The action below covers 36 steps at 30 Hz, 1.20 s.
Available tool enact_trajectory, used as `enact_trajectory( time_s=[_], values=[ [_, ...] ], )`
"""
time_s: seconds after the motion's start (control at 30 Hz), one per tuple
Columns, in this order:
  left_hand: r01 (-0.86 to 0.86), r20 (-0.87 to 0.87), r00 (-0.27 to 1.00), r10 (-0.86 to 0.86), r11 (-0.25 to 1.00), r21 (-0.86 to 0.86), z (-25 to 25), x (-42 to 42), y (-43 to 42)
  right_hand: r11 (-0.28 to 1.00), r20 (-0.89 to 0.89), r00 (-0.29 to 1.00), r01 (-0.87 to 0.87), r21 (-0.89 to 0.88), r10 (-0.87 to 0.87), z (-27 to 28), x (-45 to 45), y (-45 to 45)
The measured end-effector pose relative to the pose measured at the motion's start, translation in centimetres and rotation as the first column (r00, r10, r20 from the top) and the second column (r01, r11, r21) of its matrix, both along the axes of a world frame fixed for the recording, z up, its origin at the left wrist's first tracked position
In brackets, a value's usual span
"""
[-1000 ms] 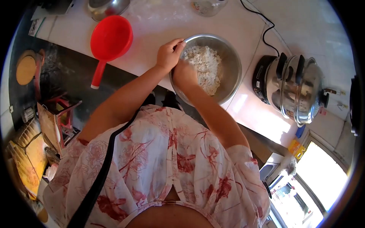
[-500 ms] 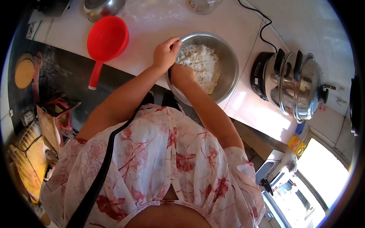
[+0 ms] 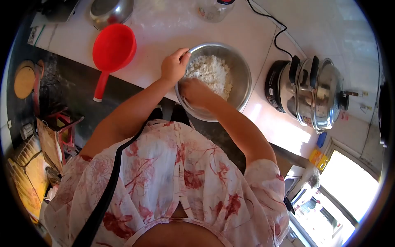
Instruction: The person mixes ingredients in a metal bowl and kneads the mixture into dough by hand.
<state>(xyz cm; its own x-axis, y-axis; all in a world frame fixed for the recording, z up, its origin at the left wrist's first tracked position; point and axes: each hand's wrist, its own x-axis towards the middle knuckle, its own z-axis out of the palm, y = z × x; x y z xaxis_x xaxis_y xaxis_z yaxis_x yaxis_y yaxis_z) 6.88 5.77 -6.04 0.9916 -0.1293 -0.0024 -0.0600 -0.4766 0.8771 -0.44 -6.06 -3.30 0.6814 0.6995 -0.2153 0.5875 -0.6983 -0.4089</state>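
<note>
Left hand [image 3: 173,68] keeps its grip on the rim of the metal bowl [image 3: 241,80], upper centre of the frame. Right hand [image 3: 195,92], sharper half a second ago, now blurs at the bowl's lower left, suggesting active stirring; its grasp cannot be told. Floury mixture [image 3: 214,73] remains loose, clumpy.

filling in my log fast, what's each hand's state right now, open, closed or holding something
Left hand: holding the metal bowl by its rim.
Right hand: inside the bowl, blurred; open or closed cannot be told.
</note>
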Motion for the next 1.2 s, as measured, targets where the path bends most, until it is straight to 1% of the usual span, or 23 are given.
enact_trajectory(
  time_s=[0.07,0.13,0.17,0.2,0.27,0.3,0.37,0.4,0.5,0.57,0.6,0.67,0.7,0.77,0.8,0.9,0.93,0.97,1.0,1.03,1.07,1.13,1.2],
  values=[
    [-0.013,0.004,1.000,0.013,1.000,0.004,0.1,-0.2,0.2,0.985,-0.099,0.983,0.147,-0.087,-0.155,-1.0,3.9,-0.3],
    [0.050,-0.070,0.996,-0.049,0.998,0.024,0.6,-0.2,0.4,0.984,0.035,0.993,0.119,-0.135,-0.115,-0.1,7.3,-4.6],
    [0.058,-0.097,0.994,-0.057,0.998,0.014,0.5,-0.2,0.5,0.959,-0.003,0.959,0.282,0.029,-0.282,-1.5,7.0,-7.2],
    [0.055,-0.102,0.993,-0.054,0.998,0.011,0.4,-0.3,0.5,0.881,-0.069,0.899,0.439,0.179,-0.433,-2.9,6.3,-9.4],
    [0.030,-0.098,0.995,-0.035,0.998,-0.052,0.4,-0.4,0.5,0.633,-0.463,0.654,0.741,0.227,-0.599,-1.8,3.0,-11.5],
    [0.027,-0.101,0.994,-0.033,0.998,-0.061,0.2,-0.4,0.4,0.637,-0.459,0.654,0.739,0.218,-0.601,-2.5,0.7,-11.3],
    [0.004,-0.028,1.000,-0.005,0.999,-0.053,-0.2,-0.4,0.2,0.497,-0.130,0.518,0.852,0.168,-0.845,-4.5,-4.4,-10.9],
    [0.003,-0.029,1.000,-0.005,0.998,-0.062,-0.1,-0.4,0.1,0.414,-0.172,0.417,0.909,0.057,-0.892,-3.5,-5.7,-9.2],
    [0.012,-0.117,0.993,-0.018,0.999,-0.047,0.3,-0.4,0.1,0.333,-0.245,0.310,0.941,-0.059,-0.919,0.6,-6.3,-6.8],
    [-0.006,-0.058,0.998,0.006,1.000,0.002,0.2,-0.6,0.2,0.396,-0.197,0.344,0.807,-0.438,-0.918,3.7,-5.7,-6.0],
    [-0.002,-0.062,0.998,0.002,1.000,0.004,0.0,-0.8,0.2,0.395,-0.201,0.340,0.807,-0.440,-0.919,3.7,-6.3,-5.3],
    [-0.024,-0.086,0.996,0.016,0.996,-0.090,-0.5,-0.7,-0.1,0.540,-0.094,0.632,0.564,-0.624,-0.769,3.2,-6.8,-3.5],
    [-0.027,-0.083,0.996,0.020,0.995,-0.091,-0.6,-0.8,-0.2,0.541,-0.091,0.635,0.564,-0.623,-0.767,2.8,-6.6,-2.9],
    [-0.042,-0.066,0.997,0.036,0.995,-0.094,-0.7,-0.8,-0.1,0.483,-0.267,0.403,0.731,-0.482,-0.876,1.1,-6.0,-1.5],
    [-0.046,-0.058,0.998,0.040,0.994,-0.095,-0.6,-0.9,-0.1,0.486,-0.263,0.409,0.732,-0.477,-0.874,-0.1,-5.8,-0.8],
    [-0.023,-0.053,0.998,0.022,0.999,-0.026,-0.1,-0.9,0.0,0.187,-0.384,0.094,0.959,-0.211,-0.919,-2.4,-4.7,0.8],
    [-0.025,-0.049,0.999,0.023,0.999,-0.027,-0.2,-0.9,0.0,0.188,-0.383,0.097,0.960,-0.208,-0.919,-2.4,-4.4,0.6],
    [-0.018,-0.040,0.999,0.017,1.000,-0.026,-0.4,-1.0,0.1,-0.117,-0.733,-0.153,0.988,-0.101,-0.663,-2.3,-4.2,0.1],
    [-0.010,-0.033,0.999,0.009,1.000,-0.025,-0.2,-1.0,0.0,-0.426,-0.945,-0.244,0.895,-0.132,-0.218,-2.2,-4.0,-0.4],
    [-0.009,-0.034,0.999,0.008,1.000,-0.026,0.0,-1.1,0.0,-0.427,-0.944,-0.245,0.894,-0.133,-0.220,-2.0,-4.2,-1.3],
    [-0.002,-0.083,0.997,0.001,1.000,-0.012,0.2,-1.0,0.1,-0.224,-0.886,-0.042,0.972,0.071,-0.462,-1.7,-4.4,-2.3],
    [0.011,-0.128,0.992,-0.011,1.000,0.004,0.5,-0.9,0.3,0.025,-0.750,0.196,0.972,0.232,-0.632,-0.3,-4.4,-2.2],
    [0.005,-0.080,0.997,-0.004,1.000,0.010,0.2,-1.0,0.2,-0.005,-0.703,-0.020,1.000,-0.024,-0.711,1.4,-4.5,-1.5]
  ],
)
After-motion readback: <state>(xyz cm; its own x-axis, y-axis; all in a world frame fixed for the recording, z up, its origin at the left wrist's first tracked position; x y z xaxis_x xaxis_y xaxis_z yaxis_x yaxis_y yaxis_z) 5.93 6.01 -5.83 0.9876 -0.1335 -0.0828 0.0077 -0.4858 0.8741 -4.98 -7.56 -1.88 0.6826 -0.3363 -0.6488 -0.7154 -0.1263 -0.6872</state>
